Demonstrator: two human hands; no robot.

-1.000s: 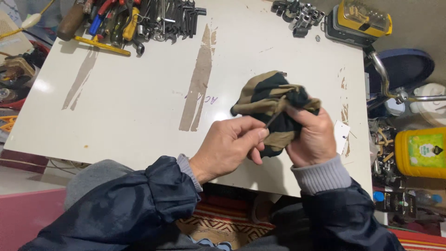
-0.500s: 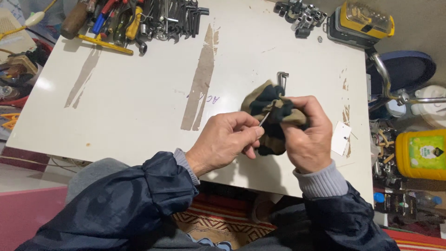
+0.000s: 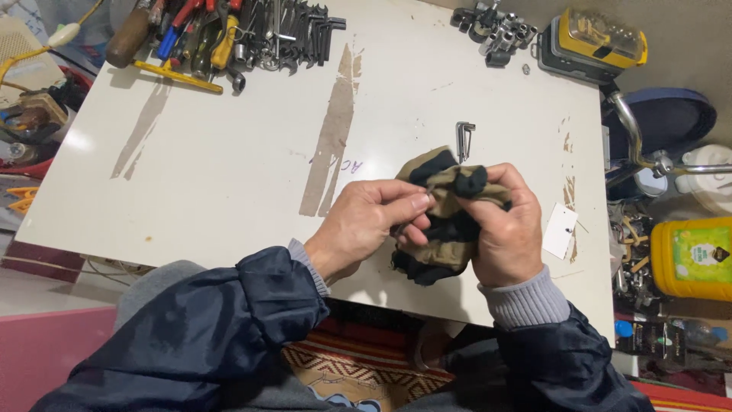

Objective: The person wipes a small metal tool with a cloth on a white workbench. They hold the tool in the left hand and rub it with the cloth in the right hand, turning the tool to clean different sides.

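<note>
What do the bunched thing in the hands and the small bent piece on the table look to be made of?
The bunched rag, held in both the left hand and the right hand, looks like soft tan and black woven cloth: it folds and creases. The bent piece looks like bare grey metal with a dull shine, probably steel.

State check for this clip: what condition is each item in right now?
Cloth: bunched, gripped by both hands.
Left hand: pinching a small metal piece at the cloth.
Right hand: closed around cloth.
Hex key: lying flat, untouched.
Yellow case: lid shut.
Tool pile: heaped, untouched.
</note>
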